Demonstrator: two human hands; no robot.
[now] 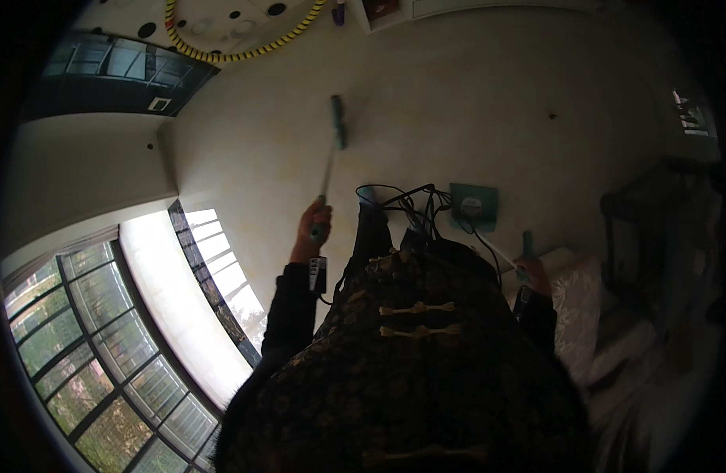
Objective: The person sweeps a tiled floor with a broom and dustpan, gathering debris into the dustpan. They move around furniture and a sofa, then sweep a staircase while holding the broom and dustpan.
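Observation:
My left hand [308, 232] is closed around the grip of a long-handled broom [337, 126], stretched out ahead of me over the floor. Its narrow teal head looks slightly blurred, and I cannot make out the bristles. At the lower right, my right hand [535, 276] grips the teal handle end of a dustpan [473, 203]. The dustpan's flat teal pan lies in front of my feet, and its thin pale shaft runs back to that hand. Broom head and pan are well apart, the broom farther ahead and to the left.
Black cables [431, 206] hang in front of my legs. A pale patterned cover [576, 303] lies over furniture on the right, near a dark-framed item [639, 205]. A yellow-and-black hoop [244, 57] is at the far left. Tall windows [110, 355] line the left side.

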